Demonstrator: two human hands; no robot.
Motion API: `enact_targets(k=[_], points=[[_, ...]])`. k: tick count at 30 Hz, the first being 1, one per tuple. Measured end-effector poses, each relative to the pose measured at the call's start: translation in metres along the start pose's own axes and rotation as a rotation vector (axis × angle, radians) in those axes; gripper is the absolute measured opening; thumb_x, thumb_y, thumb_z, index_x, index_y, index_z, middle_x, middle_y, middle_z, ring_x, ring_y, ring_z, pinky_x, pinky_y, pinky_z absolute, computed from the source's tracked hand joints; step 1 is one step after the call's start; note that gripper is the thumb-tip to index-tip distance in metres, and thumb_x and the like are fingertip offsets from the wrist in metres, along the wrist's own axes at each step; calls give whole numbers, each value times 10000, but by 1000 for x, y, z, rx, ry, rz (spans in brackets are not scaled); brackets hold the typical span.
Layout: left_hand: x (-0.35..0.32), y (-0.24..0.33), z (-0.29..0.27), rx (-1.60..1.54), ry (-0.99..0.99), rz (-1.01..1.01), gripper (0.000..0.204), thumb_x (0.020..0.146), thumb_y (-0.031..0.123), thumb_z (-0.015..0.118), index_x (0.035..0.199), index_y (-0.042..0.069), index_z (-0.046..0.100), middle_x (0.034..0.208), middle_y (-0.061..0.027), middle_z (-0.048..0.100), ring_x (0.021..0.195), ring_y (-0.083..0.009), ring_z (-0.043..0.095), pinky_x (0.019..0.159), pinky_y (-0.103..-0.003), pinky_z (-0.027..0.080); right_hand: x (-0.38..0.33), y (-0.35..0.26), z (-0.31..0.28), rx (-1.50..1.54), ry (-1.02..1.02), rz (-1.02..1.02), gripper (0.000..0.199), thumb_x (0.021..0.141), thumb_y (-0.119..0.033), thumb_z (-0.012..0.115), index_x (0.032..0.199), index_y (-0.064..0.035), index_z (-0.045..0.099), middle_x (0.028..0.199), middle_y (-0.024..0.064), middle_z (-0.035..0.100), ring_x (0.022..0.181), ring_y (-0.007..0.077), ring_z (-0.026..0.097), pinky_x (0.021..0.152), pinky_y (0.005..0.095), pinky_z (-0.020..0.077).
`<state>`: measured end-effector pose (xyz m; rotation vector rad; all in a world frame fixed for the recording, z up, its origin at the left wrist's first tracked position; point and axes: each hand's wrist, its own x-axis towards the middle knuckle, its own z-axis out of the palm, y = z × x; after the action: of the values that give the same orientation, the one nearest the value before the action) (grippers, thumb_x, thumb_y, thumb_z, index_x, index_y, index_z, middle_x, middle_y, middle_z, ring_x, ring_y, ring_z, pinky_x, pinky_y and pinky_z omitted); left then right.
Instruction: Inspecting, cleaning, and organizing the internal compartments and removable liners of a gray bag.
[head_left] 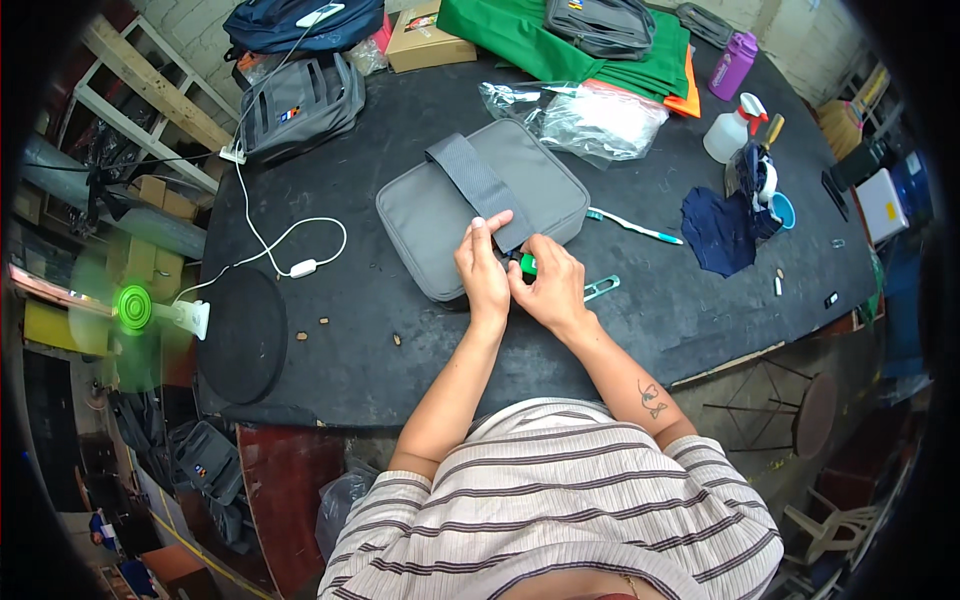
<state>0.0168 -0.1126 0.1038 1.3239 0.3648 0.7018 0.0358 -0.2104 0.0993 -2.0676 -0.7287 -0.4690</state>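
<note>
Workshop — black worktable (640, 335), folded green fabric (505, 42)

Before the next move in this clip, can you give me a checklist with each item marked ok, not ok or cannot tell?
1. Grey bag resting on the black table: ok.
2. Left hand at the near end of the bag's strap: ok.
3. Left hand's grip on the strap: cannot tell.
4. Right hand holding the small green object: ok.
5. Green object touching the strap: cannot tell, fingers partly cover it.
6. Space beside the bag free of loose items: not ok, a toothbrush lies at its right.
</note>
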Motion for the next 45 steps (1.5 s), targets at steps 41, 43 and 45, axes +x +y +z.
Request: enact_targets(k=[41, 43, 45], points=[[88, 108, -50, -312, -425, 125, 218, 822, 121, 670, 958, 84, 504, 751, 40, 536, 710, -48, 506, 640, -193, 406, -33, 73, -80, -296, 65, 105, 231, 736, -64, 654, 955, -58, 579, 993, 107, 499, 999, 303, 441, 873, 421, 350], [106, 105, -74, -431, -446, 151, 187, 763, 176, 677, 836, 73, 538, 737, 23, 519, 677, -55, 484, 640, -190, 387, -26, 64, -78, -186, 88, 109, 262, 732, -75, 663, 978, -50, 576, 996, 111, 500, 981, 305, 447, 858, 410, 362], [126, 107, -103, -478, -691, 113, 142, 711, 115, 635, 781, 58, 526, 706, 10, 512, 649, -66, 477, 614, -196, 382, -17, 52, -74, -107, 88, 57, 430, 724, -126, 698, 1114, -53, 532, 1061, 136, 501, 1017, 332, 446, 884, 422, 369]])
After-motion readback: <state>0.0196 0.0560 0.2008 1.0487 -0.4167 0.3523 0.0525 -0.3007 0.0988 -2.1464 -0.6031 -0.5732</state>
